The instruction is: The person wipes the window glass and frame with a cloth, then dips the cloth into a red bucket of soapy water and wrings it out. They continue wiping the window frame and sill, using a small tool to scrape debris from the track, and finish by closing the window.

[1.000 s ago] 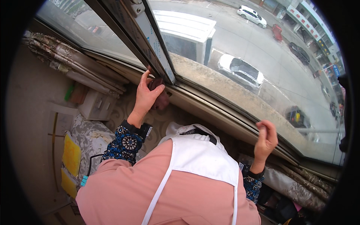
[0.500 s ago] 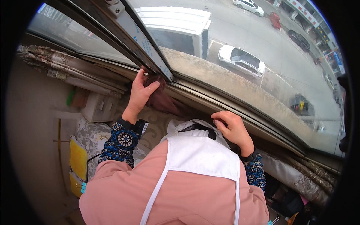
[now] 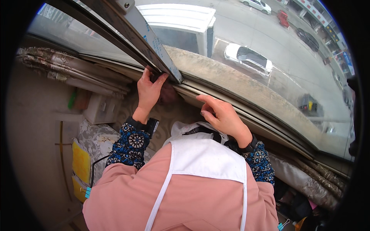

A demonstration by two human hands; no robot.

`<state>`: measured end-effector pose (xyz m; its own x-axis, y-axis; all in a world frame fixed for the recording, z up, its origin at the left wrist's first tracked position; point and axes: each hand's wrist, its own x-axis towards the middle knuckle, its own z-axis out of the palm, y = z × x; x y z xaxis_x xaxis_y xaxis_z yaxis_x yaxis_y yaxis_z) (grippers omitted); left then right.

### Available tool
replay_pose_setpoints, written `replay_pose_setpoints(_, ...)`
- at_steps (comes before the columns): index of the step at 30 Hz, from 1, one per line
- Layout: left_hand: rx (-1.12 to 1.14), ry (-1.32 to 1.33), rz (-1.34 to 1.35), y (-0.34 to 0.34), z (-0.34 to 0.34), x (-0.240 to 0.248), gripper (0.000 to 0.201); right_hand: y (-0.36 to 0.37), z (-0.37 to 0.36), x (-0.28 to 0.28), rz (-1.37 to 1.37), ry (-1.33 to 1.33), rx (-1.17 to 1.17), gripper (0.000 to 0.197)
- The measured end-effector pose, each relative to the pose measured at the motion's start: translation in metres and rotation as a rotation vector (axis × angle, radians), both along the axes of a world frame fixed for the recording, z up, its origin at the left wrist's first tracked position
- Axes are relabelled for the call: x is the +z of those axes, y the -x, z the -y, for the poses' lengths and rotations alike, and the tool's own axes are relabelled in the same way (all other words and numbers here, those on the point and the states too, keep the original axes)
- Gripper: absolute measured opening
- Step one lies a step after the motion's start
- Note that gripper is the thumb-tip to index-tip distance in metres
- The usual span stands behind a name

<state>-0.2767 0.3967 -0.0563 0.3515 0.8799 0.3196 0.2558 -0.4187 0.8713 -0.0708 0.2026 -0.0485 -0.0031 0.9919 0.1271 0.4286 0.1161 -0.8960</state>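
My left hand (image 3: 149,92) is at the lower end of the upright window sash frame (image 3: 158,50), thumb and fingers closed around its bottom edge. A dark reddish-brown cloth (image 3: 168,94) shows just below the thumb; its upper part is hidden by my hand. My right hand (image 3: 225,117) hovers beside the window sill track (image 3: 216,94), index finger stretched toward the sash and thumb apart from it. Nothing shows between its fingers.
Floral curtains (image 3: 73,75) are bunched at the left, with more fabric (image 3: 304,181) at the lower right. A white drawer unit (image 3: 101,109) stands below the left curtain. Outside the glass are a white-roofed structure (image 3: 179,19) and a parked white car (image 3: 248,59).
My left hand has shifted slightly right, and the cloth below it is now mostly hidden. My right hand has moved left and up toward the sash. The sash frame has slid slightly right.
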Motion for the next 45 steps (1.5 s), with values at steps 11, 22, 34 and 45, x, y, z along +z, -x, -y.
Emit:
replay_pose_setpoints(11,-0.024,0.062,0.061,0.012,-0.027,-0.016,0.037,0.019,-0.023,-0.028,-0.068,0.081,0.05,0.054)
replay_pose_setpoints(22,-0.025,0.075,0.051,0.008,-0.021,-0.006,0.038,0.045,-0.06,-0.033,-0.107,-0.054,-0.051,0.078)
replay_pose_setpoints(34,0.0,0.082,0.021,0.008,-0.009,-0.005,0.025,0.08,-0.087,-0.044,-0.246,-0.136,-0.087,0.097)
replay_pose_setpoints(45,-0.082,0.132,-0.069,0.011,-0.002,-0.01,0.044,0.092,-0.092,-0.056,-0.195,-0.176,-0.132,0.101)
